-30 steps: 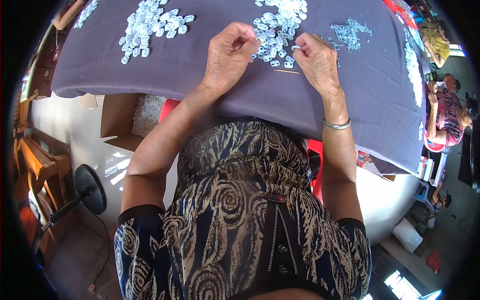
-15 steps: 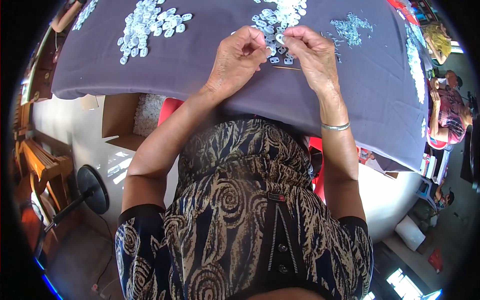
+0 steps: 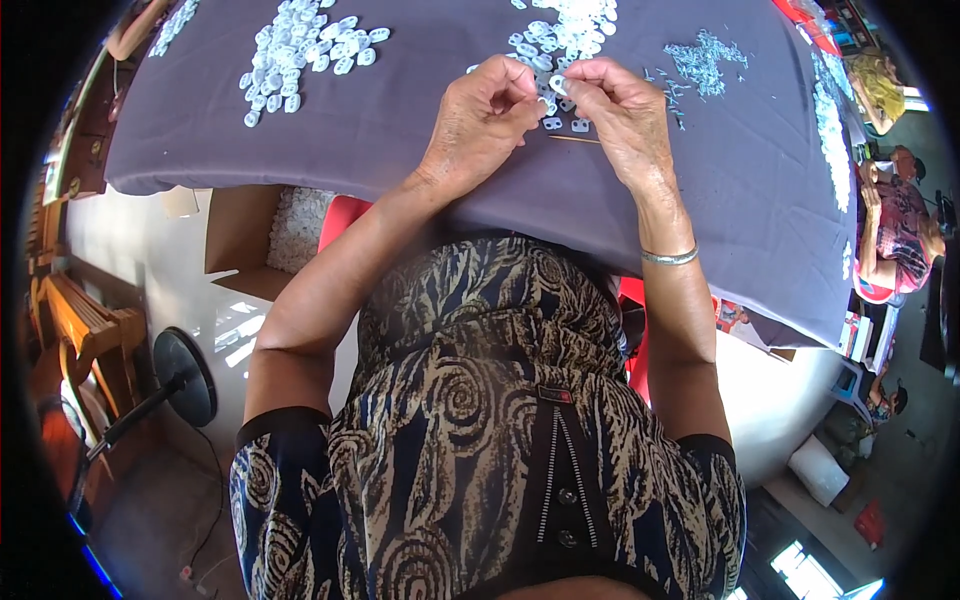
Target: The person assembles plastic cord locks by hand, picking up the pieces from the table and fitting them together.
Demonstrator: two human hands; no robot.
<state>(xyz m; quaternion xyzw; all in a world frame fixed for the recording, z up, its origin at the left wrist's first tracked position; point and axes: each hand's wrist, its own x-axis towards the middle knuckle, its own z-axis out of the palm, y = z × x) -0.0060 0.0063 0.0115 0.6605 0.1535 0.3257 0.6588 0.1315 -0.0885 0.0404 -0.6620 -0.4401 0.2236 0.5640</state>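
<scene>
Grey cloth [image 3: 200, 130], pinched piece [image 3: 558, 84] (white, rounded)

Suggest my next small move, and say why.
Probably ease your left hand toward the small white piece: your right hand pinches that piece, and the left is curled close beside it, though whether it holds anything is unclear.
</scene>
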